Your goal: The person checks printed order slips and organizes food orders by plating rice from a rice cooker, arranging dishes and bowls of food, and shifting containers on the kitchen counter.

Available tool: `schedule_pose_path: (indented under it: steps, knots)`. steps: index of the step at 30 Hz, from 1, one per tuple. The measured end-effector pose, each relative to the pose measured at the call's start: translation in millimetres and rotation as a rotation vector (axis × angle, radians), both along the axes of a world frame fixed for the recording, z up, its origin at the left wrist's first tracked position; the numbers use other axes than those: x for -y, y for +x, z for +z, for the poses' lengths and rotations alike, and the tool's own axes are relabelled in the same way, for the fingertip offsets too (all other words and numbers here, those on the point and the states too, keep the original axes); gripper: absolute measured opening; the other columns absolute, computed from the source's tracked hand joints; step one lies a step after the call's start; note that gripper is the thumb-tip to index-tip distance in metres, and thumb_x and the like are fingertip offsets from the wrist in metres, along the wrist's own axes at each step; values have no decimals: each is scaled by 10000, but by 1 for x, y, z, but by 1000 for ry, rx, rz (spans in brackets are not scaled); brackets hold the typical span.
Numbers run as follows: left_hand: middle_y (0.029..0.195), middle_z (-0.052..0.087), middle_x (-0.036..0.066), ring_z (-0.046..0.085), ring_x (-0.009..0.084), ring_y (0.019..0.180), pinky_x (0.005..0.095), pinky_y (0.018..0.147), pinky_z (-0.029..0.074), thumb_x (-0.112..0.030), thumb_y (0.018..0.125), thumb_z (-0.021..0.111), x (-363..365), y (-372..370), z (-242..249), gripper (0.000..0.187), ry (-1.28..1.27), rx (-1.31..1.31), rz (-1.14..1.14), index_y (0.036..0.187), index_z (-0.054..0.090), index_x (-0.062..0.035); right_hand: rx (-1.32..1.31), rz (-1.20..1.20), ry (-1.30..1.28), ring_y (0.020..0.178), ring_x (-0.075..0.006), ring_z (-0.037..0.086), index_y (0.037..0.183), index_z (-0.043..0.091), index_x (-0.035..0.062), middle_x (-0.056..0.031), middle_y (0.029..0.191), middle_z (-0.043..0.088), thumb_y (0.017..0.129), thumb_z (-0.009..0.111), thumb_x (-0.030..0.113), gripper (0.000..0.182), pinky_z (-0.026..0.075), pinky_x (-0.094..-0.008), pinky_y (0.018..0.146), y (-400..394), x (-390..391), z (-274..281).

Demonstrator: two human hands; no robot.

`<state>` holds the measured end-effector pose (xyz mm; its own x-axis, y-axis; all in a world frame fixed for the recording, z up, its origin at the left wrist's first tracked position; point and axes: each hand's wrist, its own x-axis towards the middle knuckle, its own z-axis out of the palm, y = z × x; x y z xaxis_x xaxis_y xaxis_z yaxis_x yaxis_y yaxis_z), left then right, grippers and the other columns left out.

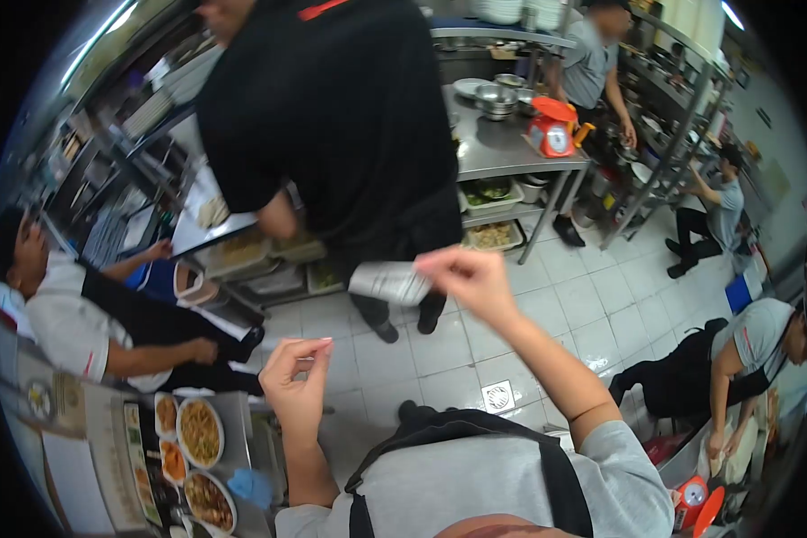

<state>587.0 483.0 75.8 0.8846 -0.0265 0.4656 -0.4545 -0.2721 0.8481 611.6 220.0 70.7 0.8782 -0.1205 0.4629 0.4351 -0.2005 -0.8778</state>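
My right hand (464,282) is raised in front of me, its thumb and fingers pinching one end of a small white paper slip (390,283). The slip hangs out to the left and has faint printing on it, too blurred to read. My left hand (296,377) is lifted to the left and lower, with thumb and fingertips brought together and nothing visible between them. A gap separates it from the slip.
A person in black (332,117) stands just ahead, with another person (108,314) at left. Dishes of food (201,434) sit on the left counter. Ahead right, a steel table (502,152) holds bowls and a red scale (551,130). A person (735,359) bends at right.
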Motion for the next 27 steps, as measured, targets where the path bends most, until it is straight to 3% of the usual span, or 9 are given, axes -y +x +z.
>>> schedule_pose_path:
  steps: [2, 5, 7, 10, 14, 18, 22, 27]
  knots:
    - [826, 615, 66, 594, 98, 706, 199, 575, 492, 77, 778, 659, 26, 28, -6, 123, -58, -22, -102, 878, 677, 9, -39, -59, 342, 748, -104, 634, 936, 669, -10, -62, 888, 678, 839, 652, 73, 129, 539, -242, 646, 35, 66, 20]
    - [844, 622, 69, 612, 108, 734, 200, 616, 501, 79, 785, 650, 67, 75, -21, 128, -115, -75, -327, 893, 671, 14, 66, -306, 498, 739, -141, 640, 1063, 594, -29, -81, 920, 658, 839, 685, 174, 315, 541, -257, 671, 93, 168, 42]
    - [821, 612, 59, 624, 105, 719, 204, 618, 512, 71, 799, 641, 99, 105, -27, 125, -56, -71, -414, 911, 658, 17, 209, -378, 514, 740, -165, 641, 1057, 592, -32, -87, 961, 640, 819, 716, 209, 361, 552, -277, 704, 129, 229, 64]
    - [804, 601, 45, 625, 98, 710, 206, 633, 522, 61, 821, 625, 144, 150, -38, 114, -44, -95, -486, 926, 645, 21, 392, -367, 624, 810, -184, 649, 1057, 569, -28, -100, 972, 644, 833, 693, 136, 304, 578, -326, 724, 184, 320, 93]
    - [816, 608, 49, 625, 99, 721, 201, 630, 509, 48, 839, 603, 212, 189, -38, 116, -98, -203, -624, 945, 644, 25, 361, -411, 698, 891, -184, 644, 1083, 557, 6, -81, 993, 645, 846, 672, 128, 290, 564, -311, 782, 244, 416, 131]
    - [824, 615, 76, 625, 109, 719, 203, 616, 489, 38, 827, 604, 258, 218, -36, 142, 98, -158, -781, 951, 671, 25, 358, -419, 677, 861, -212, 660, 1032, 582, 15, -89, 977, 657, 832, 684, 138, 256, 573, -332, 757, 315, 503, 163]
    - [774, 627, 63, 615, 98, 667, 209, 581, 478, -20, 817, 644, 297, 243, -57, 137, 148, -203, -560, 945, 693, -32, 485, -325, 755, 834, -240, 670, 998, 588, -4, -112, 931, 669, 802, 704, 80, 243, 584, -357, 732, 404, 585, 199]
    - [773, 640, 53, 615, 89, 673, 207, 575, 467, -42, 821, 654, 342, 251, -83, 169, 51, -426, -200, 987, 677, -23, 517, -373, 925, 782, -314, 676, 985, 557, -93, -193, 927, 651, 804, 664, -12, 226, 614, -391, 684, 509, 656, 241]
